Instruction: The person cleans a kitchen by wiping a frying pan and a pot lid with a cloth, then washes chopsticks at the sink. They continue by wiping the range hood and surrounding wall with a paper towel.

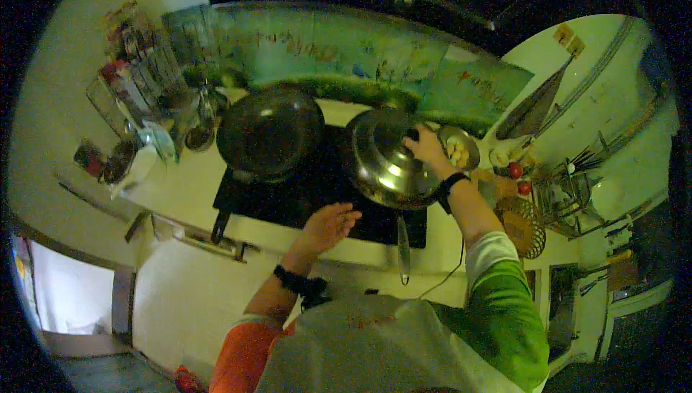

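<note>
A shiny domed metal lid (386, 171) covers a pan on the right side of the black cooktop (324, 191). The pan's long handle (404, 249) points toward me. My right hand (427, 149) has its fingers closed round the dark knob (412, 134) on top of the lid. My left hand (330, 226) hovers over the cooktop's front edge, fingers loosely stretched out and holding nothing. On the left burner sits a large dark wok (270, 133), its handle (220, 227) angled toward the front left. What lies under the lid is hidden.
A metal bowl of pale pieces (458, 153) stands just right of the lid. Beyond it are red round items (515, 170), a woven basket (522, 227) and a wire rack (566, 195). Bowls (144, 162) and a jar rack (140, 68) crowd the left counter.
</note>
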### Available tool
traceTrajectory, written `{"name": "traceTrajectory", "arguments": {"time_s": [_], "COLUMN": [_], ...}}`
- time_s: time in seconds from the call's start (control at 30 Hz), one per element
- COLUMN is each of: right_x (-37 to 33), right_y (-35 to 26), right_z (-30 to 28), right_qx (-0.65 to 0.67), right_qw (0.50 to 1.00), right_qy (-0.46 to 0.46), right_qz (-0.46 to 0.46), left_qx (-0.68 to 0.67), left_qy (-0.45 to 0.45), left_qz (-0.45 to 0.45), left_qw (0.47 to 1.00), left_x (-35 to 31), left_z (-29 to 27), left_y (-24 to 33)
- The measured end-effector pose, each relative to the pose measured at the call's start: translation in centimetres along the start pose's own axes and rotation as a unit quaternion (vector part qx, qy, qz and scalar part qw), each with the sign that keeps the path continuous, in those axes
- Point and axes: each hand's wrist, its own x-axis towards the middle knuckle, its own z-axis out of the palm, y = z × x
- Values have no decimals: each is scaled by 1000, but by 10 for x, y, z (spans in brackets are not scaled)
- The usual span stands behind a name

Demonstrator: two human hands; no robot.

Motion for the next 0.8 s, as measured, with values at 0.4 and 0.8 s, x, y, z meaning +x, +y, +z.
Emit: {"name": "traceTrajectory", "arguments": {"time_s": [0.4, 0.8], "right_x": [-12, -231], "right_y": [-17, 108], "right_z": [-11, -88], "right_qx": [41, 615], "right_qw": [998, 785], "right_qy": [46, -48], "right_qz": [22, 67], "left_qx": [216, 412], "left_qy": [176, 161], "left_qz": [68, 178], "left_qw": [958, 879], "left_x": [11, -5], "left_z": [36, 130], "left_y": [-22, -186]}}
